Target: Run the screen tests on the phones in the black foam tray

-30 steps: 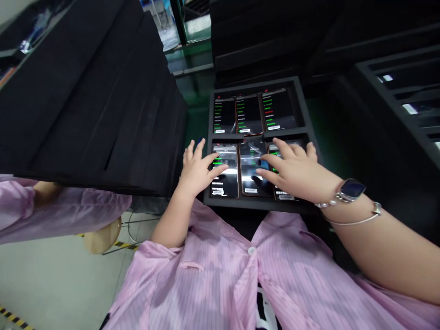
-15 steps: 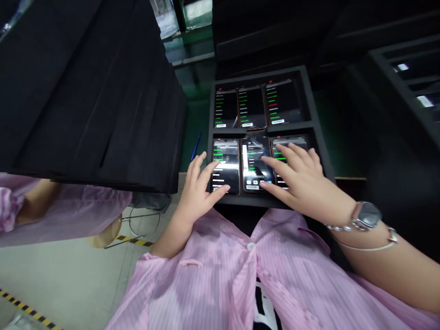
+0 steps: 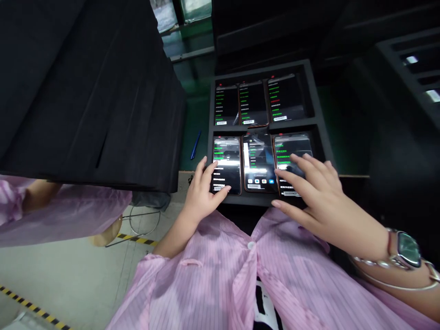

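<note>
A black foam tray (image 3: 319, 133) holds two rows of three phones with lit screens. My left hand (image 3: 201, 192) rests at the tray's near left corner, fingers spread, its thumb on the bottom edge of the near left phone (image 3: 227, 160). My right hand (image 3: 318, 192) hovers open over the near right phone (image 3: 292, 153), fingers stretched, fingertips touching its screen. The near middle phone (image 3: 258, 158) lies uncovered between them. The far row of phones (image 3: 252, 103) shows green text lists.
A tall stack of black foam trays (image 3: 89, 91) stands at the left. A blue pen (image 3: 195, 144) lies on the green bench beside the tray. More black trays (image 3: 409, 68) sit at the right. Another person's pink sleeve (image 3: 65, 211) is at the left.
My right hand slid right and back, off the middle phone and onto the right one. My left hand drew back to the tray's near corner. The view tilted down.
</note>
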